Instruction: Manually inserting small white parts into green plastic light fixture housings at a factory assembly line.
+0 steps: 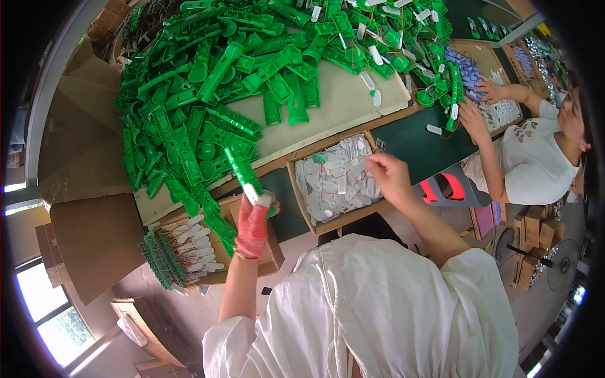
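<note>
My left hand (253,228), in a pinkish-red glove, is closed around a long green plastic shell (241,167). The shell tilts up and to the left, and a white plastic piece (252,193) shows at its lower end. My bare right hand (392,179) hovers at the right edge of a shallow cardboard box (353,215). Its fingers are pinched together; anything between them is too small to make out. Inside that box lie many white plastic pieces (340,165) with thin red wires and a small green circuit board (319,158).
Green plastic shells (220,69) are heaped across the cardboard-covered table. Another box (272,255), lower left, holds green circuit boards (165,258) wired to white pieces. At right, a co-worker's hands (476,120) touch green shells and purple parts (463,70). A red-and-grey stool (450,187) stands nearby.
</note>
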### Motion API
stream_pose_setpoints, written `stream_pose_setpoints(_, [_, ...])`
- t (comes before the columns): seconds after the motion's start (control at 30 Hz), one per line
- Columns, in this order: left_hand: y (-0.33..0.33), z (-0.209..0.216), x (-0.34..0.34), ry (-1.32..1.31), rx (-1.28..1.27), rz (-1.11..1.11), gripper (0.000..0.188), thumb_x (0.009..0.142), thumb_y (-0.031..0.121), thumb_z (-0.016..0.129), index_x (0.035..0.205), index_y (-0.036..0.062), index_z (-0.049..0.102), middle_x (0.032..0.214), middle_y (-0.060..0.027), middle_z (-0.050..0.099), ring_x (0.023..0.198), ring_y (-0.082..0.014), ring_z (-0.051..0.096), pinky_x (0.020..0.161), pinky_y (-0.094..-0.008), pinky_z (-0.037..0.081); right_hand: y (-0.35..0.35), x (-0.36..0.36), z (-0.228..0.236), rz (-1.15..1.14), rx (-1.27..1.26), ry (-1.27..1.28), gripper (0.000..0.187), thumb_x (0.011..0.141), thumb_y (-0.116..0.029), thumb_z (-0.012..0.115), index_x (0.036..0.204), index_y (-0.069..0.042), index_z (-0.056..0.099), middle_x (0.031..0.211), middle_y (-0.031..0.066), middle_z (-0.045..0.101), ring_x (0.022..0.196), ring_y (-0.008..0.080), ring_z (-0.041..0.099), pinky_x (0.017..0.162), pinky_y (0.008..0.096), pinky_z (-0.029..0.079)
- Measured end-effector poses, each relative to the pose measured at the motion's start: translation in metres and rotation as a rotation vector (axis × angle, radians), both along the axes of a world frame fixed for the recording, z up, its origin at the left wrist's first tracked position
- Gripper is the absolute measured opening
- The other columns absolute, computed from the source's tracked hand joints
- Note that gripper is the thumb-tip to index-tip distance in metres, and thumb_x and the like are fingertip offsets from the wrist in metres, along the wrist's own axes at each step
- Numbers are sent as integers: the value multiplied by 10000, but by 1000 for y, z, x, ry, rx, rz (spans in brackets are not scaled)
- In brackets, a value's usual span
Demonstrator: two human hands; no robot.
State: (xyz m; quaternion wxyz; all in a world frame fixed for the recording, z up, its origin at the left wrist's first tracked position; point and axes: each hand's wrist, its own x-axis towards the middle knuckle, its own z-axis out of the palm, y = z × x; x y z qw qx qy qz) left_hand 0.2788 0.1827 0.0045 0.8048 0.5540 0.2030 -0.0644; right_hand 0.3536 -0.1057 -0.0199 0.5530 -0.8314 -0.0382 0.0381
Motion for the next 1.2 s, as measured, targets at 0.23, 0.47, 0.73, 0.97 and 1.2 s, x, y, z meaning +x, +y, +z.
stream_pose_setpoints(0.23, [-18,-7,7,2,-292,36,493,757,229,626,1169,45,428,920,-88,553,854,-226,565,740,-346,483,-29,36,1,-195,-697,145,354,760,-330,652,926,-19,621,770,115,648,683,230,638,598,310,496])
stream_pose_setpoints(0.47, [-43,18,27,67,-217,11,280,780,173,634,1002,48,519,751,-47,558,661,-182,560,604,-311,482,-16,39,9,22,-485,-526,252,804,-101,572,1047,-33,579,925,134,626,796,307,608,711,365,493])
stream_pose_setpoints(0.73, [-76,72,35,-328,432,-284,343,706,23,670,1023,27,540,931,-59,607,840,-145,578,721,-284,474,26,-6,81,406,468,127,134,896,-58,485,1004,20,470,845,108,626,799,133,618,679,264,497])
stream_pose_setpoints(0.97, [-84,75,29,-193,272,-161,334,695,-21,670,1003,35,553,912,-49,600,846,-142,574,731,-286,475,32,-16,74,314,297,-19,163,847,-12,527,1010,-22,532,740,119,631,666,180,641,598,267,496])
stream_pose_setpoints(1.2, [-84,56,29,-108,113,26,362,707,2,692,1029,25,528,933,-46,594,840,-132,572,726,-268,476,40,-10,84,390,-104,-541,379,665,-26,697,1007,-21,532,788,116,604,660,233,610,557,309,484])
